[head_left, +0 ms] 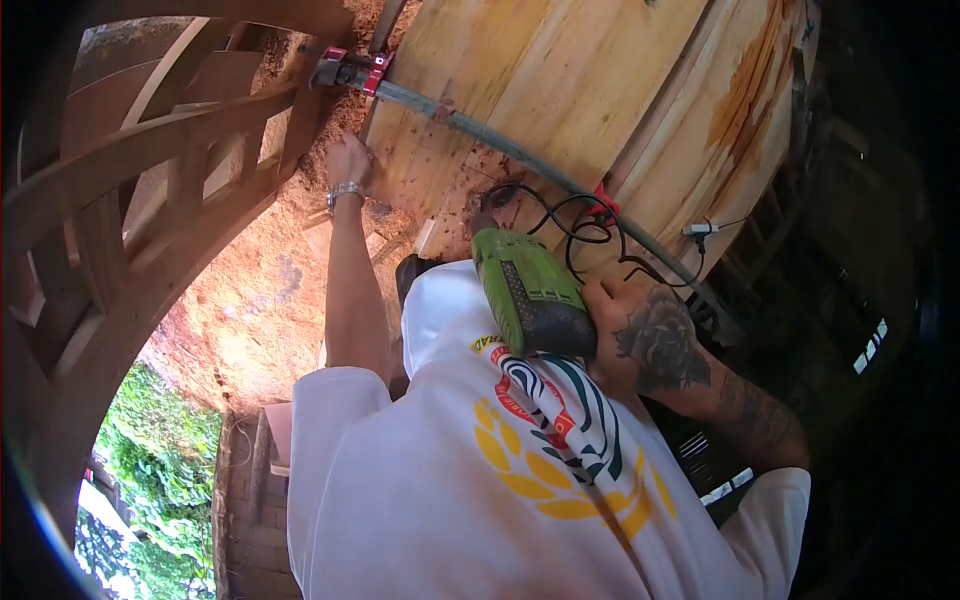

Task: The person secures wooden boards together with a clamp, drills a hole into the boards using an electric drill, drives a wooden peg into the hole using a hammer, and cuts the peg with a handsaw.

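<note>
My right hand is wrapped around the rear of a green power drill, held close in front of my shirt. The drill's dark nose points at the near end of the wooden boards; its bit cannot be made out. My left hand, with a metal-banded watch at the wrist, is closed beside the boards' left edge. Its fingers are partly hidden, so what it holds does not show. A long metal bar clamp with red jaws lies diagonally across the boards.
A black cord loops over the boards near the drill, and a white plug connector lies to the right. Curved wooden slats rise on the left. Reddish sawdust-like ground lies below. Greenery shows at the lower left.
</note>
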The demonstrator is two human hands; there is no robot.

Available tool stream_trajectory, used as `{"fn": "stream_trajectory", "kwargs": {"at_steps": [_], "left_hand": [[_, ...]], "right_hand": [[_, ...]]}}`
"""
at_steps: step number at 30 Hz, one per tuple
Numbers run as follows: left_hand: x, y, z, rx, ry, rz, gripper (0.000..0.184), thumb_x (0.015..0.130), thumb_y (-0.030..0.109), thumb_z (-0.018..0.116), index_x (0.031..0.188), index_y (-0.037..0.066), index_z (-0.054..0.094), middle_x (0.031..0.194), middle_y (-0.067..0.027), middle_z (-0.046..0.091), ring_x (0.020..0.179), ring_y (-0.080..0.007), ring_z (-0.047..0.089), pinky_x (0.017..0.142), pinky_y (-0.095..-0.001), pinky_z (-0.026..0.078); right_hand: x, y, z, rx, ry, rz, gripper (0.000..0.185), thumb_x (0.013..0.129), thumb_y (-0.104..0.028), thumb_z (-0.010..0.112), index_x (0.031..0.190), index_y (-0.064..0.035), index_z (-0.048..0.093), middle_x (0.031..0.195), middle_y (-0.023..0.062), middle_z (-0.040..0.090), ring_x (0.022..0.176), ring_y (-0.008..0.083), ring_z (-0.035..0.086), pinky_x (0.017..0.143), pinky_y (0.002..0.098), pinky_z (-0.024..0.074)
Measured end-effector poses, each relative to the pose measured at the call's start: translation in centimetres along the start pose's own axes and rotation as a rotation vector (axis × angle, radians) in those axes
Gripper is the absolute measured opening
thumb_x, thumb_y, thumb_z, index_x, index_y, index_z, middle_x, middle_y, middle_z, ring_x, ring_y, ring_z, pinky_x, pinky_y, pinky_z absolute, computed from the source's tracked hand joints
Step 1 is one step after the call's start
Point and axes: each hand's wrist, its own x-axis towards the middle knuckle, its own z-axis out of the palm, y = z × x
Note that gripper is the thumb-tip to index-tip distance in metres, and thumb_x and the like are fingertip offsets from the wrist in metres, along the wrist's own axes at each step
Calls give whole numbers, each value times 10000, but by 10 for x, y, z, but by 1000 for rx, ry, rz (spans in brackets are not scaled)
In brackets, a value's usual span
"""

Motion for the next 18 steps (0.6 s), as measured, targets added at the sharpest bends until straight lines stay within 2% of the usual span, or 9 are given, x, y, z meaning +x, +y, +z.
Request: {"fn": "stream_trajectory", "kwargs": {"at_steps": [3,6,7,10,13,16,18], "left_hand": [[-7,0,-4,125,-22,156,477,945,341,395,939,-50,668,979,-347,666,950,-513,645,886,-563,494],[-7,3,-7,134,-35,181,356,936,270,424,915,-11,640,937,-318,673,908,-503,652,838,-568,508],[-10,2,-7,273,32,240,303,908,249,485,910,-17,630,935,-314,673,898,-493,658,787,-563,523],[-18,3,-12,264,60,373,254,868,216,547,892,-27,617,914,-308,676,863,-486,667,753,-571,527],[-9,-2,-3,311,51,344,254,846,217,579,900,-29,612,895,-299,679,834,-480,672,728,-573,531],[-5,-13,1,334,92,469,241,838,205,590,920,-19,614,872,-290,682,799,-484,673,722,-566,539],[-3,-13,3,318,71,393,243,838,209,594,922,-18,614,866,-295,680,796,-486,673,716,-562,542]], "right_hand": [[5,7,11,-37,2,-34,412,694,-278,778,949,1,613,884,195,649,808,392,676,715,454,541],[3,12,15,-54,7,-65,403,701,-281,777,934,2,609,886,200,650,809,390,679,713,447,542],[5,14,13,-54,4,-91,404,703,-284,777,932,1,606,890,202,651,812,389,681,713,444,542],[8,11,-1,24,-19,-41,421,701,-299,783,942,-1,611,895,202,650,813,390,681,717,443,542],[13,6,-11,45,-30,-3,426,705,-305,779,955,-1,615,901,202,648,823,394,679,727,446,540],[15,-1,-9,50,-70,5,422,715,-305,769,965,-2,616,910,205,646,837,398,678,740,449,536],[15,1,-3,23,-69,-7,411,723,-296,757,973,-2,616,917,206,645,852,400,676,749,451,532]]}}
